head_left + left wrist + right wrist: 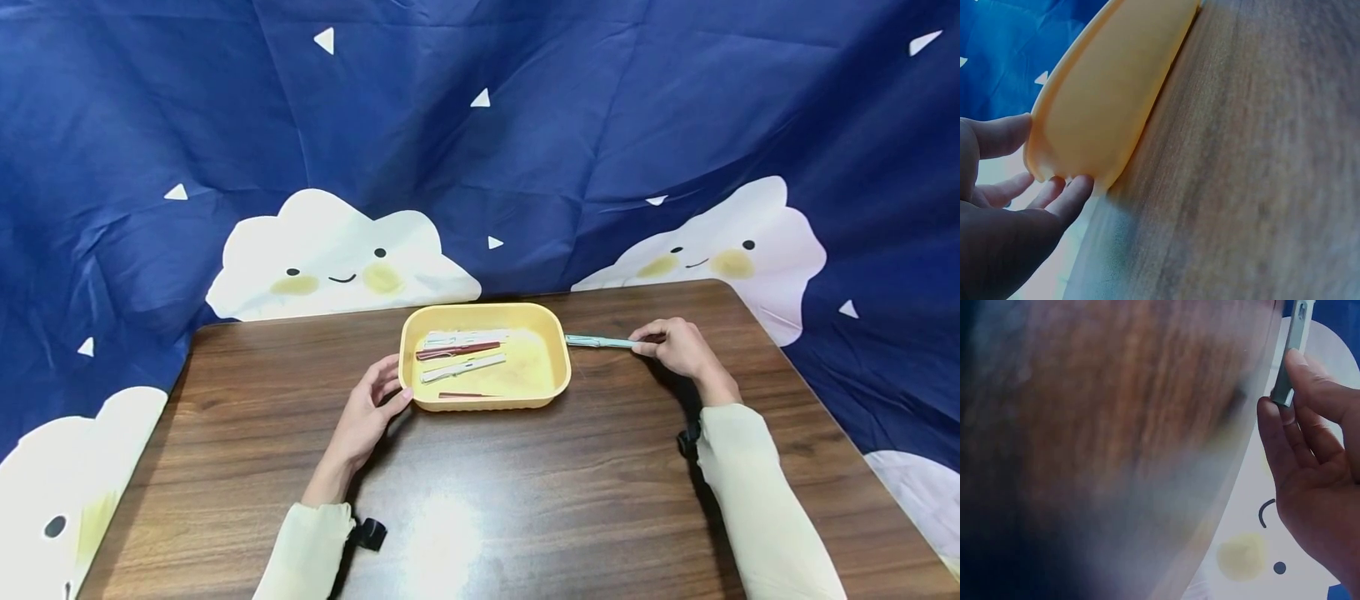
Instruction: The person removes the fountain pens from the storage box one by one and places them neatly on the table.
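A yellow plastic basin (536, 402) stands on the table with several pens in it. Among them lie a dark red pen (457, 351) and a white pen (463, 367); another dark red pen (461, 395) is partly hidden by the front wall. My left hand (367, 412) holds the basin's left end, thumb at the front corner and fingers along the side; the left wrist view shows the fingertips on its wall (1094, 106). On the right, my right hand (678, 346) pinches a pale green pen (598, 341) by one end. Its other end reaches the basin's right rim.
Beneath everything is a dark brown wooden table (570, 500), with a bright glare spot at the front. A blue curtain (525, 167) with white clouds hangs directly behind the table's back edge. Black straps (369, 534) are on both wrists.
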Demonstrator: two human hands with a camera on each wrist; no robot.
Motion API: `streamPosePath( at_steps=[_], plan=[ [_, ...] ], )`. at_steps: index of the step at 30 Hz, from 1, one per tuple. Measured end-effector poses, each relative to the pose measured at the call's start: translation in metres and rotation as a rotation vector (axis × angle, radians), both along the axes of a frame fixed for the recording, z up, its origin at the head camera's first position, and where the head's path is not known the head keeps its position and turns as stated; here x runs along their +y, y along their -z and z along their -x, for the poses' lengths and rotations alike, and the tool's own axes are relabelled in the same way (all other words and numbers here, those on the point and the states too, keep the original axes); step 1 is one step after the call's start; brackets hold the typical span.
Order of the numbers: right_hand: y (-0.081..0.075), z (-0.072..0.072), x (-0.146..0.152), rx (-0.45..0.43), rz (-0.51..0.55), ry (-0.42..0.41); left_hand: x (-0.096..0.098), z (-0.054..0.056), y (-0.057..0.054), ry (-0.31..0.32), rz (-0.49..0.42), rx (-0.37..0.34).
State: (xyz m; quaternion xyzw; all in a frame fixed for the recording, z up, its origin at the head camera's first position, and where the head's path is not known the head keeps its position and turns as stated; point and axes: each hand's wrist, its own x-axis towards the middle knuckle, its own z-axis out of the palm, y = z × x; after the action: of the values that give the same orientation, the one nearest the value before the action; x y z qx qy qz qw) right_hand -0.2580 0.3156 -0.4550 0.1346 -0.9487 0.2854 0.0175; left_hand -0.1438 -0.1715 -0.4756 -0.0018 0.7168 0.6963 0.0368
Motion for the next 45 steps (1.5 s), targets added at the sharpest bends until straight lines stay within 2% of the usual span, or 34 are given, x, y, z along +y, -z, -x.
streamPosePath(
  at_steps=[22,34,45],
  plan=[
    [0.0024,0.0089,0.0018,-0.083,-0.014,0.019,-0.0015,0.0000,0.0004,0.003,0.002,0.004],
    [0.0020,0.0092,0.0019,-0.072,-0.025,0.027,-0.0005,0.0009,0.0018,0.007,-0.001,0.011],
    [0.0018,0.0076,0.0033,-0.098,-0.013,0.045,-0.0004,0.0013,0.0013,0.003,-0.002,0.008]
  ],
)
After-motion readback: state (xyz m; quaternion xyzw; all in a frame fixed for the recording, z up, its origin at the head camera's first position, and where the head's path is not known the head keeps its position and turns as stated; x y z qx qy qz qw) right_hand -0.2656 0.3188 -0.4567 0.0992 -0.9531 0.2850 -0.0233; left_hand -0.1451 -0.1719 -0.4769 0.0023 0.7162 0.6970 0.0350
